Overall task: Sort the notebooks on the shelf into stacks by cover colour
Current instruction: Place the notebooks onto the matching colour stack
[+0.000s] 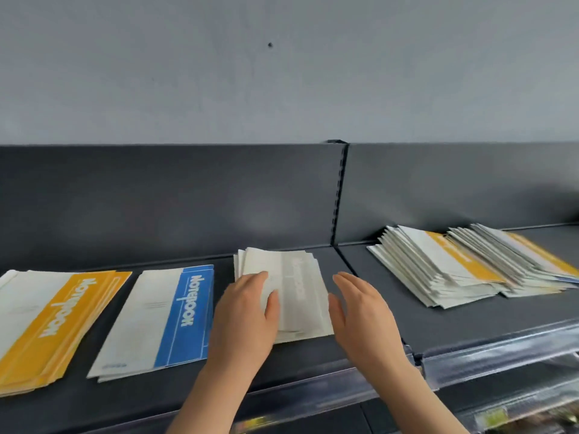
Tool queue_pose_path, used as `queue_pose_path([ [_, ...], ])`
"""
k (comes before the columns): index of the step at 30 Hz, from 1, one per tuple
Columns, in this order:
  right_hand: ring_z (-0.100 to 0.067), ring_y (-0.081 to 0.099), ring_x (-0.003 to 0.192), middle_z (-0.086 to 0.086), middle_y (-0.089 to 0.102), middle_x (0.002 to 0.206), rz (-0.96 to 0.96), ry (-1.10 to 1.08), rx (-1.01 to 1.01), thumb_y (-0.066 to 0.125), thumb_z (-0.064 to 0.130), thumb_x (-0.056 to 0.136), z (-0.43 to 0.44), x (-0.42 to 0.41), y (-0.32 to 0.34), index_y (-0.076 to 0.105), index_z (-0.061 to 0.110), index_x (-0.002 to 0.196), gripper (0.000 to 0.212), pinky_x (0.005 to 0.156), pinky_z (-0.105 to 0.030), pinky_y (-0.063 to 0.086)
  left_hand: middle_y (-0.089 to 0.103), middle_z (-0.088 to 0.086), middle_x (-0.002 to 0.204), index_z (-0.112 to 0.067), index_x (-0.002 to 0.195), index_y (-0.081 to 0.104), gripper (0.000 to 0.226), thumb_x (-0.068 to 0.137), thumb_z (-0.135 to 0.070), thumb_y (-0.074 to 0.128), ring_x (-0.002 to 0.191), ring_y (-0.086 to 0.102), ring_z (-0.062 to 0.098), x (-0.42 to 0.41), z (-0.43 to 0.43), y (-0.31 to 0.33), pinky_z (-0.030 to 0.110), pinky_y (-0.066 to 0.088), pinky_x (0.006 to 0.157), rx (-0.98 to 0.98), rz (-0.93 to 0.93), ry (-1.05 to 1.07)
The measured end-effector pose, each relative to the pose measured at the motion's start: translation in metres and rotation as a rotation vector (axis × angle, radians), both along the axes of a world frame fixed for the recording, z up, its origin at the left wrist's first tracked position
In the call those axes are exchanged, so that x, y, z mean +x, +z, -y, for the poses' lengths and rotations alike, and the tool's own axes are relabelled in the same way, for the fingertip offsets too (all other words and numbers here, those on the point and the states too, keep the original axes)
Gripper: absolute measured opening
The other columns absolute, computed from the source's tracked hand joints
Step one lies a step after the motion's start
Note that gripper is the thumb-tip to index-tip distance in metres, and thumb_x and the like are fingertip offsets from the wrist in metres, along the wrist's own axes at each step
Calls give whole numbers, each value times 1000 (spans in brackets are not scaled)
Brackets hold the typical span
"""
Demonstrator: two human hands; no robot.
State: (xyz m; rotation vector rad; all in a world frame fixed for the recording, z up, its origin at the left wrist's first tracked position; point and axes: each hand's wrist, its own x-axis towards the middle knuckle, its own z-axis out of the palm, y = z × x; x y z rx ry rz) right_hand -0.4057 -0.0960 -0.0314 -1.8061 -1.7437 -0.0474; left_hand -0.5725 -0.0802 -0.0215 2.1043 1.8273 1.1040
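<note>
Three sorted stacks lie on the dark shelf. A yellow-band notebook stack is at far left, a blue-band stack beside it, and a pale grey-white stack in the middle. My left hand rests flat on the left part of the grey-white stack, fingers straight. My right hand hovers open just right of that stack, palm facing it, apart from the paper. A large unsorted pile of notebooks with yellow bands showing lies fanned out at the right.
The shelf has a dark back panel and a slotted upright dividing two bays. A clear plastic price rail runs along the front edge. Bare shelf lies between the grey-white stack and the unsorted pile.
</note>
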Motion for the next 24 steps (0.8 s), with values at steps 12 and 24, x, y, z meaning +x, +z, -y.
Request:
queue_pose_path([
  [12,-21,51,120,-2,58,129,-35,-122,-3,50,22,95,-7,163,-14,59,10,122,31,101,-31,38,51,-9,136,-22,136,49,41,97,-33,47,125,47,9,154,-23,-18,22,38,102,-57,84,-147],
  [24,-23,49,123,-3,56,132,-45,-282,-48,43,23,98,-40,261,-24,58,9,125,33,100,-33,38,63,-5,115,-16,122,60,32,95,-30,50,107,58,11,243,-76,-21,26,48,88,-153,156,-338],
])
